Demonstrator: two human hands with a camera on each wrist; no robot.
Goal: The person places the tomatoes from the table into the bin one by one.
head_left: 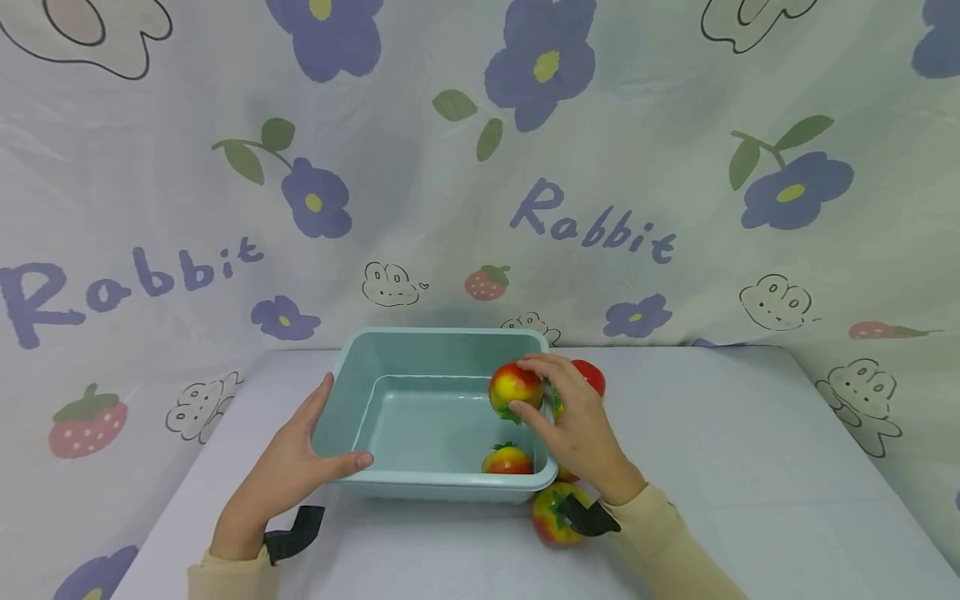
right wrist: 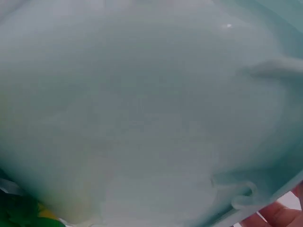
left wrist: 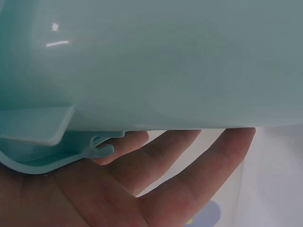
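Note:
A pale blue-green plastic basin stands on the table. My left hand grips its left front corner, thumb over the rim and fingers along the outer wall. The left wrist view shows those fingers against the outer wall. Above the basin's right side, my right hand holds a red-and-yellow tomato with a green leafy top between thumb and fingers. A similar tomato lies inside by the front right corner. In the right wrist view the basin's outer wall hides the held tomato.
Outside the basin's right wall lie more fruits: a red one at the back, others partly hidden behind my right hand, and a yellow-red tomato at the front corner. A white cloth covers the table. A patterned curtain hangs behind.

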